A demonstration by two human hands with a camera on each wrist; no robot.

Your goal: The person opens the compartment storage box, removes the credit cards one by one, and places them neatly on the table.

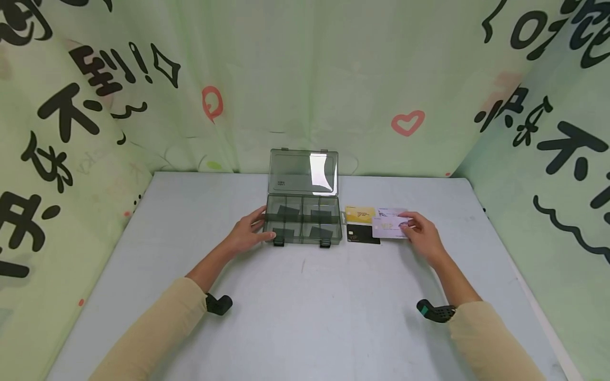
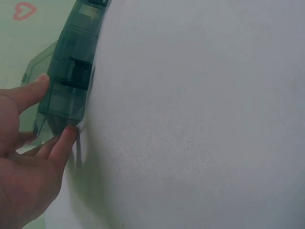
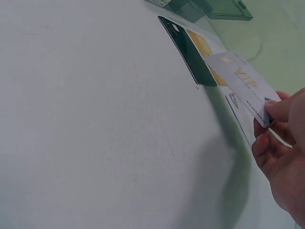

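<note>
A see-through grey-green plastic compartment box (image 1: 303,239) stands on the table with its lid (image 1: 295,169) raised at the back. My left hand (image 1: 249,230) holds the box's left end, the thumb at the front corner and the fingers along the side. My right hand (image 1: 422,236) pinches a pale lilac VIP card (image 3: 243,82) by one end, raised over the other cards. Beneath it lie a black VIP card (image 1: 362,234), a yellow card (image 1: 359,214) and another pale card (image 3: 234,102), which is partly hidden.
Dark rectangular pieces (image 1: 321,233) sit in the box's compartments. Two black latches (image 1: 325,243) stick out at its front. A pale green curtain (image 1: 305,79) with black lettering surrounds the white table (image 1: 305,317) at the back and sides.
</note>
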